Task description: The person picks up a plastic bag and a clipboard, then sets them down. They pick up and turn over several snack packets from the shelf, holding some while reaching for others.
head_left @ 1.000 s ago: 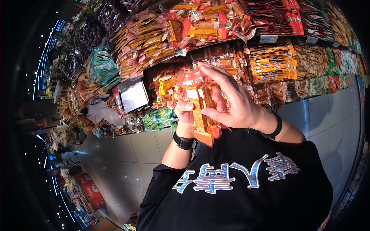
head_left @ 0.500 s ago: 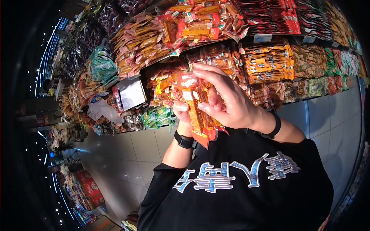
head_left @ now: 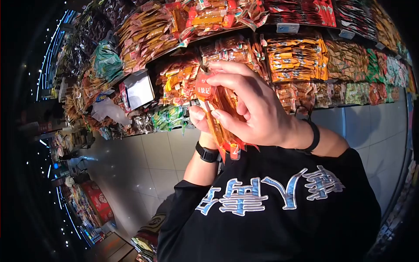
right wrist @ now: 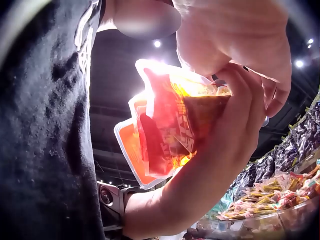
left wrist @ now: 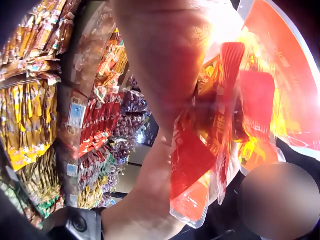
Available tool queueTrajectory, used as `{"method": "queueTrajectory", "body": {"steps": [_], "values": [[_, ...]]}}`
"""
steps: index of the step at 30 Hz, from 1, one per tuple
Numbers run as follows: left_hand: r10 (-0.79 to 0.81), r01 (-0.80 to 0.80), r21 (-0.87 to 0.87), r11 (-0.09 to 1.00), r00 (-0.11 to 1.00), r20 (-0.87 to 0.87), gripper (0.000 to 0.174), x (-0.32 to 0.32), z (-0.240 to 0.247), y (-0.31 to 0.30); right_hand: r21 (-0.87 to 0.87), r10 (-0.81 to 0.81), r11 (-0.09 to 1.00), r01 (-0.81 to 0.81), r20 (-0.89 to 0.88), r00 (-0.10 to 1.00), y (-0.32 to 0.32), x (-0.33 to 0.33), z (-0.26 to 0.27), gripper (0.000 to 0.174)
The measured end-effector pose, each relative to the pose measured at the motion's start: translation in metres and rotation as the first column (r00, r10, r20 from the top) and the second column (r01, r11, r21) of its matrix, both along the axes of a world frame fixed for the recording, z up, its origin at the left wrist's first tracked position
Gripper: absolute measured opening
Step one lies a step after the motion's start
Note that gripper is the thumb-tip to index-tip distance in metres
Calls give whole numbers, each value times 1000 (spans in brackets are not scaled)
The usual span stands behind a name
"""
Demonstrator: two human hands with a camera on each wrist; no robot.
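Reading “豆景记”: label (head_left: 204, 90) on packet (head_left: 213, 124)

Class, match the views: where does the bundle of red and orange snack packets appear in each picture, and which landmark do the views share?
Head: packet bundle near the centre.
Left wrist: packet bundle right of centre.
Right wrist: packet bundle near the centre.
Shared landmark: dark wrapped goods, upper left in head, left of centre in left wrist, right edge in right wrist.

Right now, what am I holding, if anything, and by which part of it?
Red-and-orange snack packets: the left hand grips them around the middle; the right hand touches their upper part, but whether it also grips can't be told.
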State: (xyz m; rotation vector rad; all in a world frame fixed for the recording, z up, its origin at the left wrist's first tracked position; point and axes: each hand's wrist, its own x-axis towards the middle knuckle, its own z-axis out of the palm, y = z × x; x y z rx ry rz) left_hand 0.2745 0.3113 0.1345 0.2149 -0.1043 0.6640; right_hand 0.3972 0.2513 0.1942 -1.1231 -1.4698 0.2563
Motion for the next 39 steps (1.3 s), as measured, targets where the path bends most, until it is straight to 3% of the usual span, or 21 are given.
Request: {"method": "queueTrajectory", "body": {"steps": [2,4,5,7,10,13,16,20,21,22,25,26,28,29,30,32,34,35,37,38,39], "values": [[-1,1,-15,1000,1000,-1,77,1,0,-7,59,-12,998,10,32,999,-2,1,-3,37],[6,-6,30,1000,1000,9,76,1,-6,-11,-27,36,999,-35,46,998,-11,7,-8,51],[-47,33,162,986,995,86,76,3,-10,-7,-36,26,999,-24,53,998,-9,10,-15,57],[101,-89,123,988,990,-95,77,1,-6,-8,-148,49,988,-50,-8,999,-11,14,-21,69],[289,-149,353,924,875,-388,75,8,7,-11,-243,204,933,-265,-251,946,-9,21,-41,79],[274,-121,360,925,870,-411,73,12,5,-12,-339,208,886,-318,-322,924,-12,26,-47,87],[407,-140,469,872,738,-538,71,15,11,-18,-360,159,907,-219,-190,969,-11,31,-55,92],[440,-130,512,849,710,-550,67,17,2,-16,-372,252,800,-470,-503,827,-10,36,-58,95],[459,-120,528,841,676,-577,66,16,-13,-14,-327,320,801,-501,-474,820,-6,34,-69,98],[458,-149,510,847,692,-558,62,22,-12,-17,-412,333,803,-431,-289,897,-9,38,-61,98],[474,51,600,799,560,-680,49,11,-55,1,-425,323,763,-486,-401,857,-6,42,-74,95],[419,86,573,815,596,-685,48,9,-65,6,-427,280,774,-467,-430,858,-7,43,-74,94],[580,278,738,615,474,-663,53,13,-59,11,-431,247,823,-370,-314,917,-3,49,-86,92],[661,378,780,498,416,-624,56,15,-53,12,-425,246,823,-377,-331,911,-3,53,-87,89],[737,477,794,376,365,-568,58,17,-47,12,-307,284,818,-486,-519,806,3,56,-103,84],[723,617,735,281,367,-585,62,16,-28,9,-259,241,871,-417,-514,823,13,80,-84,80],[738,608,745,275,363,-569,53,10,-25,4,-394,28,908,-139,-274,961,26,126,-61,78],[726,592,746,305,363,-584,52,5,-29,4,-384,-105,920,75,-58,993,36,154,-53,78],[696,572,737,360,361,-620,49,-6,-33,4,-222,-318,873,434,417,852,54,213,-40,78],[680,568,728,384,360,-639,48,-12,-33,5,-77,-382,833,549,638,669,62,241,-35,78],[661,566,716,409,357,-660,47,-15,-34,5,-76,-316,839,539,739,595,68,264,-31,76]]}}
